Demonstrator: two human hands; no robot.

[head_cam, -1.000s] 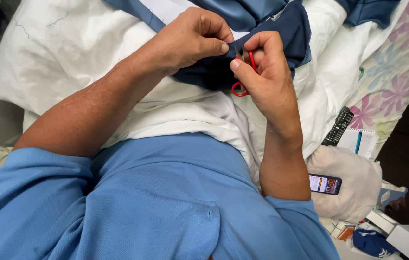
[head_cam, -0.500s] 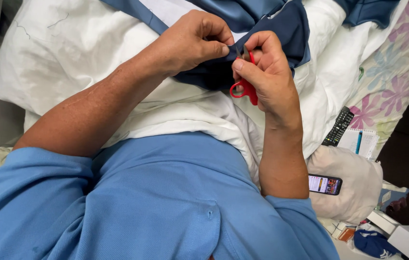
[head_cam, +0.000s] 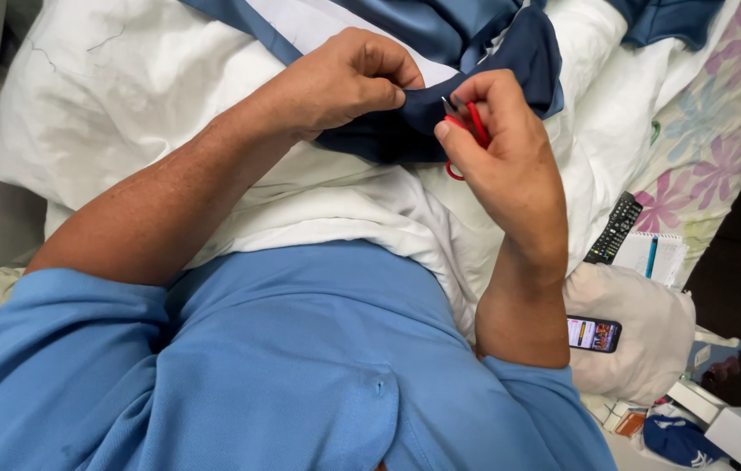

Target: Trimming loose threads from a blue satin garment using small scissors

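a bed point(head_cam: 737, 105) with a flowered sheet carries everything here, and most of it is covered by a big white pillow or folded quilt point(head_cam: 109, 113) lying across the person's lap, against the light blue shirt point(head_cam: 301, 375). on top of that white bulk lies the navy and blue cloth point(head_cam: 484, 87), running up and away toward the far edge, with one dark corner pulled back toward the body. that corner is what matters — it sits right between the two hands, and both are on it. the left hand point(head_cam: 344, 83) is clenched into a fist on the corner's left side, pinching the fabric between thumb and knuckles and holding it taut. the right hand point(head_cam: 506, 166) comes at the same corner from the right and a little nearer the body, its grip closed on small red-handled snips point(head_cam: 473, 126) — their long axis runs from the red loop showing low by the palm up and leftward to the dark tips, which point into the cloth just beside the left thumb. whether the blades touch the fabric i cannot tell. so the cloth edge lies up and left of the snips, and the right hand is the one nearer to it with the tool. off to the right, well apart, lie a black remote point(head_cam: 613, 228), a notepad with a pen point(head_cam: 654, 257), and a phone point(head_cam: 594, 334) with its screen lit.
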